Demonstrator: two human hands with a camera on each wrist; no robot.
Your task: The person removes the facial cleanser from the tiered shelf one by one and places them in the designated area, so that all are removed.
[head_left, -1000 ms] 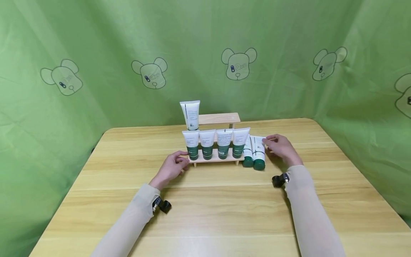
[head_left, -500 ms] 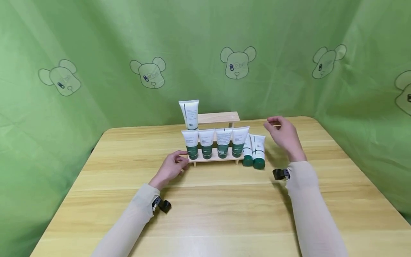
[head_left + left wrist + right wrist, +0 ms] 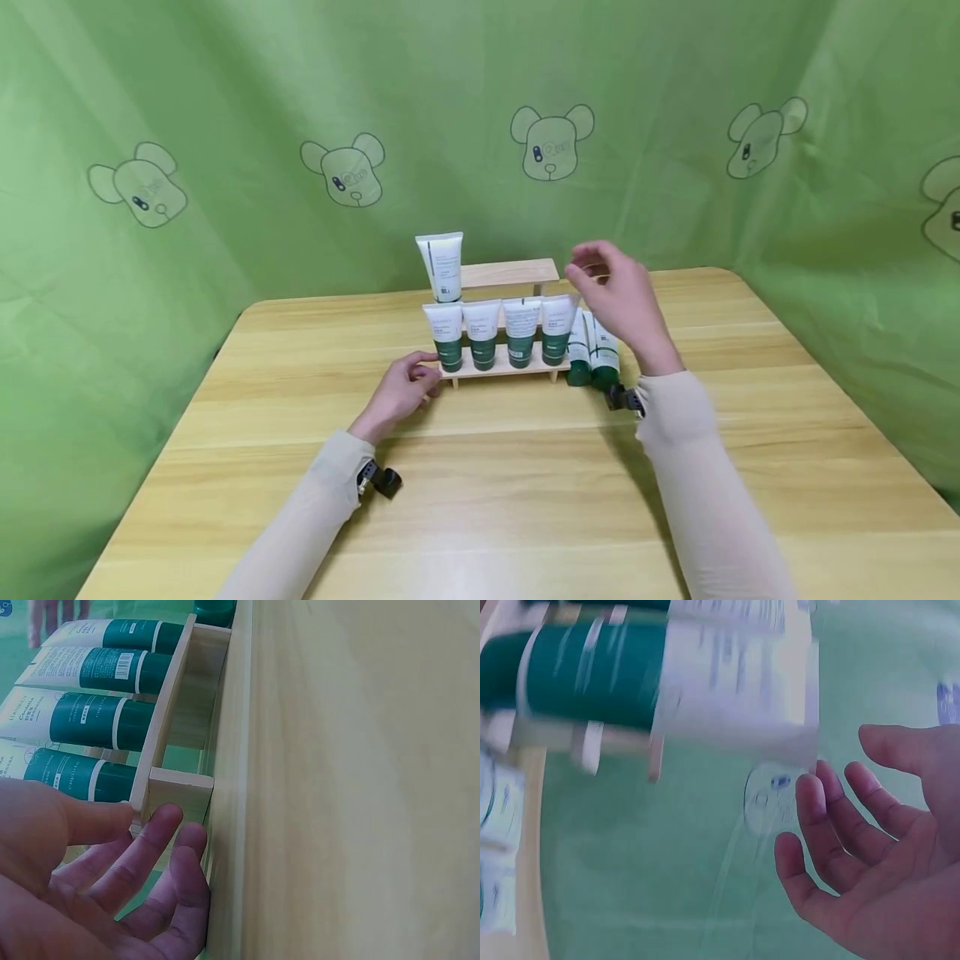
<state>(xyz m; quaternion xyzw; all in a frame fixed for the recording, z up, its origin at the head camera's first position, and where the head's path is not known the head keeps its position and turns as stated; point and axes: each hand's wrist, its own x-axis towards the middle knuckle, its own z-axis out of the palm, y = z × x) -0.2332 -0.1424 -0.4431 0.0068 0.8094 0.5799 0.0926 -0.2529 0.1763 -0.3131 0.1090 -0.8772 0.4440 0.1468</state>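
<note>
My left hand (image 3: 401,387) is at the left end of a small two-step wooden display rack (image 3: 510,372). In the left wrist view its thumb lies against the end of the lower shelf (image 3: 161,712), with the fingers curled below it. Several white-and-green squeeze tubes (image 3: 482,333) stand caps down in a row on that shelf. One white tube (image 3: 442,267) stands on the left of the upper shelf (image 3: 513,272). My right hand (image 3: 622,296) is raised at the rack's right, loosely curled and holding nothing, near the top of the rightmost tube (image 3: 735,690).
Two more tubes (image 3: 604,350) lie beside the rack's right end, partly covered by my right hand and wrist in the head view. The rack stands toward the back of a wooden table (image 3: 480,500). A green curtain (image 3: 450,100) with bear drawings hangs behind.
My right hand has left the two tubes at the right, risen, and moved left toward the upper shelf. The left hand stays at the rack's end.
</note>
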